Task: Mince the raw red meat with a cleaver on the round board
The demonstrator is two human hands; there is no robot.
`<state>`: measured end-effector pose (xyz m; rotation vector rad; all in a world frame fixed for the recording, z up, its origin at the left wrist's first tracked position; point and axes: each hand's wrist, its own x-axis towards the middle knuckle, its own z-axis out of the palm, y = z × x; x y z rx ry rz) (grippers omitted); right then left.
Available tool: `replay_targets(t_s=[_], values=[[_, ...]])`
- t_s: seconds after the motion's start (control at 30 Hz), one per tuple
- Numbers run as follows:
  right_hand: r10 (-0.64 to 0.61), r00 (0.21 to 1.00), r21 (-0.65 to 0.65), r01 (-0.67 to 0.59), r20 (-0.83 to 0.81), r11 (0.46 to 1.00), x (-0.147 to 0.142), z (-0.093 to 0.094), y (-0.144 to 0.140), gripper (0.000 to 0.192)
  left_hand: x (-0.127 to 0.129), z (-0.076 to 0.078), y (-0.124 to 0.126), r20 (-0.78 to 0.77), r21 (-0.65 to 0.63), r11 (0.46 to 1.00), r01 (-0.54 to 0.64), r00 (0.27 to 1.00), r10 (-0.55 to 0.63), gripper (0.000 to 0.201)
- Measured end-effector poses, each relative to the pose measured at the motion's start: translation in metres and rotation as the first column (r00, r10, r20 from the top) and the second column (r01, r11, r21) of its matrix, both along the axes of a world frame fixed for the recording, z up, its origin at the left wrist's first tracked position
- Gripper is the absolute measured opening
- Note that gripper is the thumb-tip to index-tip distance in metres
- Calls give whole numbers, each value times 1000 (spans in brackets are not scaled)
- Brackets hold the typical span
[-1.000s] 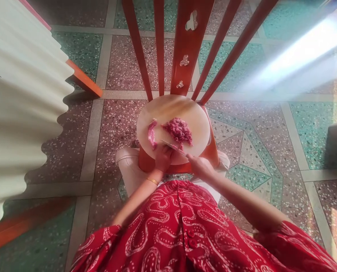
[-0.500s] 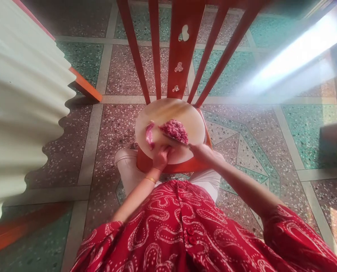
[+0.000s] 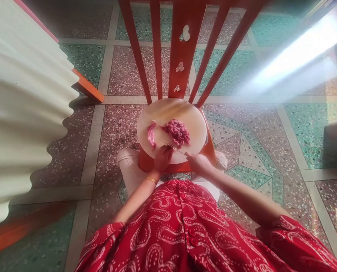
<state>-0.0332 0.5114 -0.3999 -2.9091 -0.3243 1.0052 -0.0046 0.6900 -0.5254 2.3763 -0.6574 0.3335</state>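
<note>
A round pale cutting board [image 3: 151, 110] rests on the seat of an orange-red chair. On its right half lies a heap of chopped raw meat [image 3: 176, 132], and to the left of that a separate strip of raw meat [image 3: 151, 135]. My right hand [image 3: 199, 163] is closed around the handle of a knife [image 3: 179, 151], whose thin blade shows nearly edge-on and points left. Close against the blade, at the board's near edge, my left hand [image 3: 163, 156] has its fingers curled together. Whatever they pinch is hidden from this angle.
The slatted chair back [image 3: 182, 49] rises beyond the board. A pale wavy-edged cloth [image 3: 23, 113] hangs at the left, near an orange wooden leg [image 3: 89, 88]. My legs in light trousers flank the chair seat. Patterned terrazzo floor [image 3: 128, 124] surrounds it.
The knife has come away from the meat heap toward me and turned nearly edge-on. My left fingers have moved up to its blade. The heap now looks looser and more spread.
</note>
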Motion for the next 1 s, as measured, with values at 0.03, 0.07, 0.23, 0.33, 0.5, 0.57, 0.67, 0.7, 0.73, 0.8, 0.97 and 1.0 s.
replay_targets(t_s=[0.03,0.07,0.23,0.33,0.5,0.57,0.67,0.7,0.73,0.8,0.97,1.0], values=[[-3,1000,-15,3,-14,1000,-2,1,0,40,0,-1,0,3,9,1000,3,1000,-3,20],[-9,1000,-30,8,-28,1000,-1,0,1,41,0,-3,0,5,17,1000,4,1000,-4,20],[-21,999,-15,20,-27,1000,21,-11,25,40,1,-7,2,-9,12,1000,10,1000,-9,20],[-10,1000,39,9,21,999,29,-16,32,38,1,-7,1,-29,4,1000,12,1000,-12,21],[15,998,-24,-16,-63,1000,10,-13,3,33,-1,-10,-1,-62,-9,1000,-18,998,17,21],[17,998,-39,-19,-64,999,10,-13,0,32,-1,-12,-1,-59,-12,1000,-22,998,22,22],[35,999,24,-35,25,999,24,-17,18,36,-1,-11,-1,-29,-6,1000,-9,1000,9,22],[38,998,48,-40,50,998,30,-18,24,37,0,-11,-1,-19,-2,1000,2,1000,-2,21],[39,997,69,-44,70,997,34,-20,28,38,0,-9,0,-12,1,1000,13,1000,-13,21],[48,994,104,-58,94,993,37,-22,27,40,1,-7,0,-12,-3,1000,28,1000,-28,21],[1,1000,10,-1,29,1000,21,-16,-13,38,-1,-3,1,-56,-69,998,9,998,-13,22],[-23,999,-16,24,29,1000,18,-13,-17,37,-1,-2,2,-62,-78,997,-1,998,-4,22]])
